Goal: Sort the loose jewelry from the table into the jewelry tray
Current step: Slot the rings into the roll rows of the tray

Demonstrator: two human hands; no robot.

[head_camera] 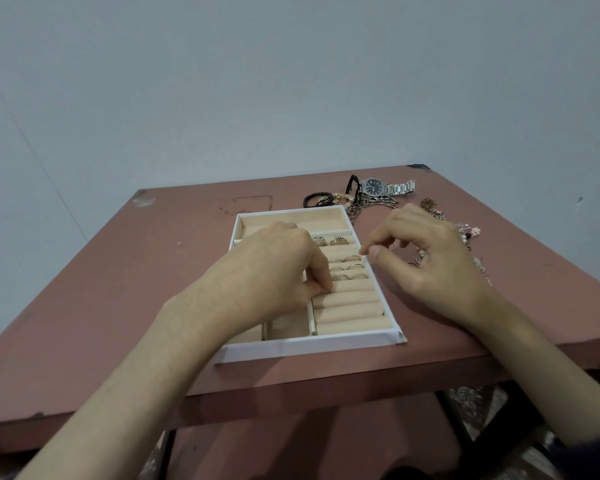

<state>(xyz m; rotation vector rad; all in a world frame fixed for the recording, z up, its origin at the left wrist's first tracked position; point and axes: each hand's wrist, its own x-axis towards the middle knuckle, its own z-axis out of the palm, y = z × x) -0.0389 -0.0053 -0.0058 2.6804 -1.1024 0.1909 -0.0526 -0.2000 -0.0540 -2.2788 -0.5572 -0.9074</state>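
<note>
Lying near the table's (118, 289) front edge, the jewelry tray (312, 345) runs its long axis away from you, far end skewed slightly left. Your left hand (274, 271) presses curled fingertips at a ring roll (347, 310), and your right hand (430, 251) curls above the tray's right rim; held items: cannot tell.

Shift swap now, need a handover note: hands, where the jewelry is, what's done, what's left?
Left hand: over the jewelry tray, fingertips pinched at the ring rolls; any ring there is hidden.
Right hand: curled beside the tray's right edge; grip unclear.
Done: several rings seated in the rolls.
To do: watch, black bracelets, chains and tangled pile lie on the table.
</note>
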